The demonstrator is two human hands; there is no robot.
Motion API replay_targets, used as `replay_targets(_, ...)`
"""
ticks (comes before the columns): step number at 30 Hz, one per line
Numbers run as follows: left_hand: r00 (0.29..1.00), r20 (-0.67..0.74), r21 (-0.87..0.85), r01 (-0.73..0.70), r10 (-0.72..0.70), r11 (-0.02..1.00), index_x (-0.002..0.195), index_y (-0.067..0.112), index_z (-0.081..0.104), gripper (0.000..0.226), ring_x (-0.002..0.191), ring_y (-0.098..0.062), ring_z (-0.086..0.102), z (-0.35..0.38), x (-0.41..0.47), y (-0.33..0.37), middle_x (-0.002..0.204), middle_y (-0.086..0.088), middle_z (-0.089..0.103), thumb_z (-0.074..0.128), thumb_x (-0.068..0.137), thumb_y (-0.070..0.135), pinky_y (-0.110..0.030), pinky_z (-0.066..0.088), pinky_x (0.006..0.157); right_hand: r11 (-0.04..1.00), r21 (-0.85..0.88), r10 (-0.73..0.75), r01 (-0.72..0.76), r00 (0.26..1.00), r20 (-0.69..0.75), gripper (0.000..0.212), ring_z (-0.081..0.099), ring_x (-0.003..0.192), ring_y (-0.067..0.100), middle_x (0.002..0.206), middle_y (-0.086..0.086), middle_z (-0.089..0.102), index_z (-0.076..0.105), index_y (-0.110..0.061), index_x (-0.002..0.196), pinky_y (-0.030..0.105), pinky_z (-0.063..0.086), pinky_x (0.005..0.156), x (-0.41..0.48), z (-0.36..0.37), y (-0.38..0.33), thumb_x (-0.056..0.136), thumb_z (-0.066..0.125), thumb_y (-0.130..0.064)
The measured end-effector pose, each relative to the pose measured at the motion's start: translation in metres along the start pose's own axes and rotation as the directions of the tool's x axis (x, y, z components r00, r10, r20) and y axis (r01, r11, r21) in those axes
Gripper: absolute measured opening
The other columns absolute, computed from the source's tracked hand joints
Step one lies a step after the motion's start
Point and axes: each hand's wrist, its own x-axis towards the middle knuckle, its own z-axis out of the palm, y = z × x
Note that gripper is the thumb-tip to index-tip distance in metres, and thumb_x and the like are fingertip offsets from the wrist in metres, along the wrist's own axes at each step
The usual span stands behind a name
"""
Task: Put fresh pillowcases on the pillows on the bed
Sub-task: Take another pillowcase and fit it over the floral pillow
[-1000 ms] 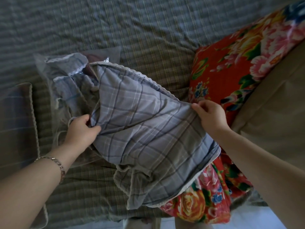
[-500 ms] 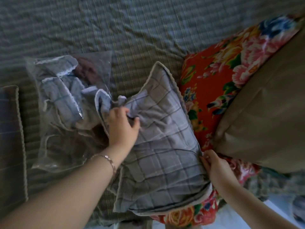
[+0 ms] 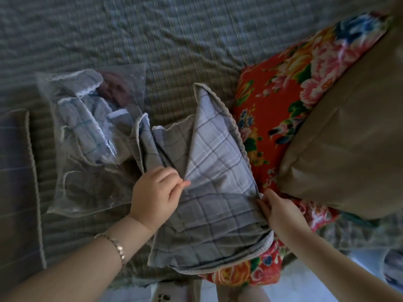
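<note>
The pillowcase (image 3: 218, 171) is a grey-blue plaid crossed by darker and white lines, edged with pale trim. The bed sheet (image 3: 152, 40) is dull grey-green with fine stripes. The floral cloth (image 3: 272, 105) is red with pink, yellow and blue flowers and green leaves, and the pillow (image 3: 349, 138) is plain tan.

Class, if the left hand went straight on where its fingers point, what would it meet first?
The left hand would meet the pale flap of the grey plaid pillowcase; then probably the red floral pillow.
</note>
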Motion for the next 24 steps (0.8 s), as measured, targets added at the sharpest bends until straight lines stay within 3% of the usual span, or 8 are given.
replay_targets(4, 0.988, 0.141, 0.052, -0.07, 0.062, 0.996, 0.061, 0.009, 0.054, 0.029, 0.06, -0.023, 0.053, 0.0, -0.009, 0.004, 0.063, -0.002, 0.055, 0.055, 0.084, 0.026, -0.028, 0.039, 0.057, 0.996, -0.021, 0.092, -0.09, 0.989, 0.119, 0.018, 0.053, 0.058, 0.02, 0.058, -0.008, 0.043, 0.038, -0.023, 0.079, 0.028, 0.033, 0.047, -0.025, 0.006, 0.029, 0.095, 0.039, -0.032)
replay_targets(7, 0.966, 0.128, -0.006, 0.226, -0.224, 0.974, 0.081, 0.004, 0.059, 0.013, 0.08, -0.029, 0.056, 0.007, -0.013, 0.006, 0.084, -0.01, 0.059, 0.066, 0.082, 0.015, -0.03, 0.042, 0.073, 0.992, -0.082, 0.103, -0.095, 0.988, 0.112, 0.016, 0.059, 0.066, 0.024, 0.063, -0.006, 0.049, 0.035, -0.024, 0.081, 0.03, 0.032, 0.051, -0.046, 0.019, 0.033, 0.094, 0.04, -0.032)
replay_targets(9, 0.826, 0.18, 0.009, 0.541, -0.534, 0.841, 0.104, -0.002, 0.056, 0.029, 0.099, -0.035, 0.053, 0.015, -0.029, 0.008, 0.106, -0.018, 0.054, 0.069, 0.079, 0.009, -0.038, 0.045, 0.086, 0.99, -0.097, 0.109, -0.101, 0.991, 0.081, 0.018, 0.058, 0.07, 0.026, 0.065, -0.003, 0.052, 0.033, -0.025, 0.079, 0.03, 0.029, 0.053, -0.045, 0.018, 0.029, 0.094, 0.04, -0.032)
replay_targets(11, 0.649, 0.305, 0.037, 0.723, -0.697, 0.69, 0.11, 0.001, 0.052, 0.031, 0.102, -0.034, 0.054, 0.026, -0.052, 0.008, 0.11, -0.017, 0.054, 0.062, 0.085, 0.017, -0.043, 0.046, 0.088, 0.99, -0.107, 0.103, -0.097, 0.993, 0.054, 0.02, 0.056, 0.069, 0.026, 0.061, -0.006, 0.045, 0.033, -0.024, 0.076, 0.03, 0.03, 0.053, -0.035, 0.015, 0.023, 0.094, 0.037, -0.031)
replay_targets(14, 0.408, 0.453, -0.016, 0.893, -0.793, 0.45, 0.103, 0.009, 0.053, 0.02, 0.094, -0.031, 0.061, 0.041, -0.068, 0.011, 0.101, -0.01, 0.064, 0.051, 0.093, 0.026, -0.045, 0.048, 0.086, 0.979, -0.16, 0.132, -0.125, 0.99, 0.038, 0.016, 0.056, 0.077, 0.027, 0.07, -0.003, 0.049, 0.039, -0.022, 0.082, 0.029, 0.031, 0.058, -0.025, 0.014, 0.012, 0.096, 0.034, -0.027)
replay_targets(17, 0.195, 0.499, -0.348, 0.938, -0.844, 0.011, 0.083, 0.01, 0.06, 0.011, 0.077, -0.026, 0.062, 0.052, -0.067, 0.009, 0.092, -0.014, 0.065, 0.061, 0.088, 0.02, -0.032, 0.055, 0.067, 0.99, -0.09, 0.097, -0.108, 0.988, -0.12, 0.015, 0.054, 0.093, 0.031, 0.098, 0.011, 0.057, 0.052, -0.01, 0.102, 0.034, 0.039, 0.071, -0.031, 0.017, -0.001, 0.095, 0.042, -0.018)
replay_targets(21, 0.114, 0.543, -0.509, 0.833, -0.832, -0.218, 0.075, 0.011, 0.066, 0.007, 0.076, -0.02, 0.064, 0.041, -0.081, -0.003, 0.083, -0.008, 0.068, 0.071, 0.079, 0.015, -0.026, 0.052, 0.062, 0.997, 0.001, -0.078, 0.082, 0.947, -0.311, 0.033, 0.053, 0.099, 0.033, 0.104, 0.014, 0.055, 0.056, -0.001, 0.112, 0.043, 0.044, 0.087, -0.043, 0.019, -0.027, 0.088, 0.059, -0.024)
replay_targets(24, 0.14, 0.509, -0.563, 0.8, -0.849, -0.205, 0.07, 0.01, 0.067, 0.008, 0.066, -0.018, 0.063, 0.03, -0.093, -0.01, 0.066, -0.002, 0.068, 0.072, 0.077, 0.011, -0.022, 0.051, 0.054, 0.946, -0.141, -0.322, 0.291, 0.891, -0.32, 0.043, 0.058, 0.096, 0.035, 0.101, 0.015, 0.059, 0.062, -0.004, 0.104, 0.045, 0.048, 0.085, -0.051, 0.022, -0.047, 0.083, 0.059, -0.042)
